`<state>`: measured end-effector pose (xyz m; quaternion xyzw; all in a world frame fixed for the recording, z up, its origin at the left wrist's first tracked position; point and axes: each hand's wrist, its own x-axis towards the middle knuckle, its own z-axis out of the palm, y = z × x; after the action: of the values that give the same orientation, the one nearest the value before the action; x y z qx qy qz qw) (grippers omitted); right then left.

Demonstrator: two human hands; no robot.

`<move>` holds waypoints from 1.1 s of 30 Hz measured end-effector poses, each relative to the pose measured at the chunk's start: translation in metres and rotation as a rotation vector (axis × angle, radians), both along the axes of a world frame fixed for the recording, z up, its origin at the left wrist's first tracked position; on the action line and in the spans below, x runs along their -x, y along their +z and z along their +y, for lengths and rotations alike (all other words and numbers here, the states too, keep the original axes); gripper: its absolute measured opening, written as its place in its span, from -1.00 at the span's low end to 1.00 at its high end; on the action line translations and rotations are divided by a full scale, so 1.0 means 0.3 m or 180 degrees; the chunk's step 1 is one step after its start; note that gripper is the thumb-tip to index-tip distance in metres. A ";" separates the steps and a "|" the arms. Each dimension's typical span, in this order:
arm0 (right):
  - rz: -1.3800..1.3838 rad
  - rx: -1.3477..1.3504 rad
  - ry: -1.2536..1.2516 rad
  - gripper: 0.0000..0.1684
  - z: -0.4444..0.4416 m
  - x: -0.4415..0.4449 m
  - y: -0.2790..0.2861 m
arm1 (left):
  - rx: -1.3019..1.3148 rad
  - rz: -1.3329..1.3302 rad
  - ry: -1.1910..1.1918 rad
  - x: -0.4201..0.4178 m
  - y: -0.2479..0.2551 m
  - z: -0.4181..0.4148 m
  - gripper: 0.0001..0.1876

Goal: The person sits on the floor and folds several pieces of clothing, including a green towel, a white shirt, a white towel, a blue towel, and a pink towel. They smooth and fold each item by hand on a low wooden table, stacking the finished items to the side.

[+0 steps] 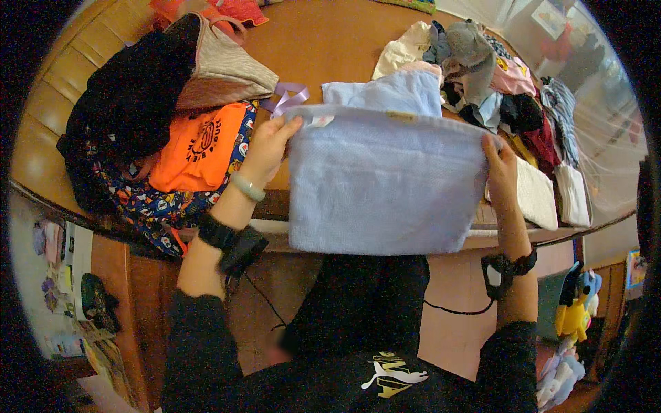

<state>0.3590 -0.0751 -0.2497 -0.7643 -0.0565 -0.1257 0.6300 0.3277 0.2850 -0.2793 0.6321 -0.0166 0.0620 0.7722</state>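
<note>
A light blue towel-like cloth [384, 191] hangs spread between my hands, over the table's front edge. My left hand [271, 147] pinches its upper left corner, near a small white label [321, 121]. At the upper right corner, my right hand [501, 165] grips the same cloth. A second tag [402, 116], yellowish, sits along the top hem. Just behind the held cloth, another light blue cloth [392, 93] lies on the wooden table [325, 41]; its lower part is hidden.
Left on the table are a black garment [129, 113], a beige bag [222, 72], an orange cloth [199, 149] and a patterned navy fabric [175, 204]. Mixed clothes [467, 51] pile up at the right, with folded white cloths [534, 193] near the edge. A purple ribbon [292, 98] lies mid-table.
</note>
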 end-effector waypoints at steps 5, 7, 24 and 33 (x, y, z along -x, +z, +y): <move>-0.0119 0.0718 -0.0538 -0.62 -0.023 -0.236 -0.073 | -0.0202 0.0145 -0.0056 -0.292 -0.131 -0.005 -0.82; 0.0415 0.0704 -0.0285 -0.63 0.012 -0.274 -0.156 | -0.0459 0.0659 -0.0072 -0.388 -0.262 0.036 -0.81; 0.0410 0.0223 0.0246 -0.67 0.027 -0.087 -0.049 | 0.0234 -0.0237 -0.0320 -0.256 -0.070 -0.089 -0.78; 0.1994 -0.0244 0.1606 -0.74 -0.052 0.253 -0.024 | 0.0076 0.0326 -0.0760 -0.032 -0.061 -0.055 -0.76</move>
<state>0.2833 -0.0907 -0.2569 -0.7037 -0.0428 0.2699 0.6559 0.3372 0.2686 -0.2977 0.6188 -0.0516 -0.0625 0.7814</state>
